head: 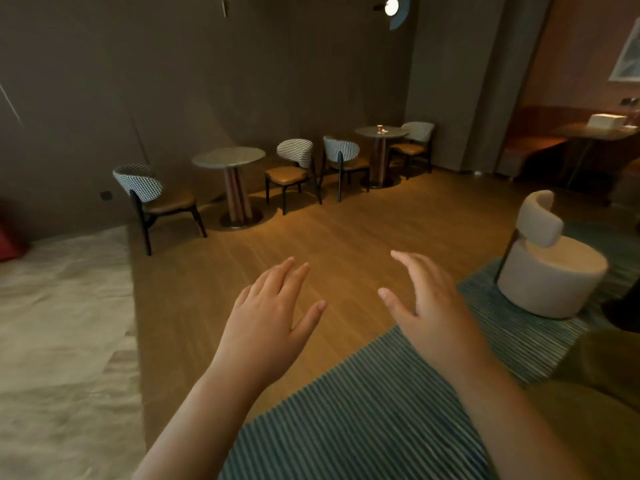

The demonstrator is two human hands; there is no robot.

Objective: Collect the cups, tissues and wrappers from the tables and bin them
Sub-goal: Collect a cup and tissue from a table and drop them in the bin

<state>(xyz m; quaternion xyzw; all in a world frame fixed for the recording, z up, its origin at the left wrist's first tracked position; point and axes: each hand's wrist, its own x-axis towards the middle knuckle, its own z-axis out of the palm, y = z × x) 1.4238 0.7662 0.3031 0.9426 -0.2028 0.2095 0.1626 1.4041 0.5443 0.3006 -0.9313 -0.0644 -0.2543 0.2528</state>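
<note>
1. Stretches the left hand (266,320) out over the brown wooden floor (346,230), fingers straight, grip released, nothing in it.
2. Holds the right hand (433,313) alongside, above the edge of the teal striped rug (363,410), grip likewise released and empty.
3. Faces a small red paper cup (380,128), upright on the far round grey worktop (394,132), well apart from both hands.

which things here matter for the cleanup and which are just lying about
For the job: cup on the far round table; left hand and right hand, both open, holding nothing.

Just there: near round table, checked chairs, cream armchair, striped rug, white box on the side table.
</note>
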